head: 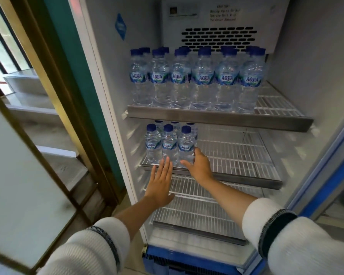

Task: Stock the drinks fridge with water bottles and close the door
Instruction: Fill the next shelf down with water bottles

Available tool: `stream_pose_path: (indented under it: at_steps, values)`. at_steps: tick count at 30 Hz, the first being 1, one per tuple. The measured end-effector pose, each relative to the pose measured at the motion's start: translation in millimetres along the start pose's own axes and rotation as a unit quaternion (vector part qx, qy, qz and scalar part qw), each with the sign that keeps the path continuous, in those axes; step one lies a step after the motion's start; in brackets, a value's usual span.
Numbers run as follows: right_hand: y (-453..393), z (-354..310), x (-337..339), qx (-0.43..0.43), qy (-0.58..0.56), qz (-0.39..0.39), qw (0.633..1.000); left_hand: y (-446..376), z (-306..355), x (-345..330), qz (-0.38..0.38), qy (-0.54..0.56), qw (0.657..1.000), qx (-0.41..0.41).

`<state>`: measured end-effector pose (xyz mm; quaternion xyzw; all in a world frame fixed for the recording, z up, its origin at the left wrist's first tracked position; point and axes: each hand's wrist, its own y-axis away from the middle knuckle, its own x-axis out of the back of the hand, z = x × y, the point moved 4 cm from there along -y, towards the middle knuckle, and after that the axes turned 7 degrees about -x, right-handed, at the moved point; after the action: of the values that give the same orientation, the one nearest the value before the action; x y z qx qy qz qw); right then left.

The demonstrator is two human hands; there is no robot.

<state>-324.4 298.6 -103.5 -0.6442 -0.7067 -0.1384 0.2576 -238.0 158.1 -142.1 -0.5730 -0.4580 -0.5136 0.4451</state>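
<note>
The open drinks fridge has a top shelf (218, 118) packed with several blue-capped water bottles (204, 80). On the middle shelf (246, 179), a small cluster of bottles (169, 145) stands at the front left. My left hand (161, 183) is flat with fingers spread, its fingertips at the shelf's front edge below the cluster. My right hand (199, 165) rests against the lower side of the rightmost bottle (186, 145), thumb along it, fingers apart and not wrapped around it.
The fridge door (326, 175), blue-framed glass, hangs open at the right. A lower wire shelf (203, 213) is bare. The right part of the middle shelf holds nothing. A gold-framed glass partition (38, 135) and steps stand to the left.
</note>
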Motion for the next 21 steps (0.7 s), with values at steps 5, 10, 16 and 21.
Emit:
stream_pose_path:
  at_steps: [5, 10, 16, 21]
  values:
    - [-2.1, 3.0, 3.0, 0.009, -0.005, -0.006, 1.0, -0.8, -0.4, -0.1, -0.021, -0.014, 1.0, -0.001]
    - [8.2, 6.6, 3.7, 0.011, 0.014, 0.01, 1.0, 5.0, 0.7, 4.3, -0.02, 0.018, 1.0, 0.008]
    - [58.7, -5.4, -14.9, 0.165, 0.161, 0.076, 0.97, 54.1, -9.6, -10.5, 0.002, 0.116, 0.984, 0.138]
    - [104.5, -4.9, -82.4, 0.298, 0.253, -0.104, 0.914, 136.3, -25.9, -28.5, -0.017, 0.152, 0.955, 0.254]
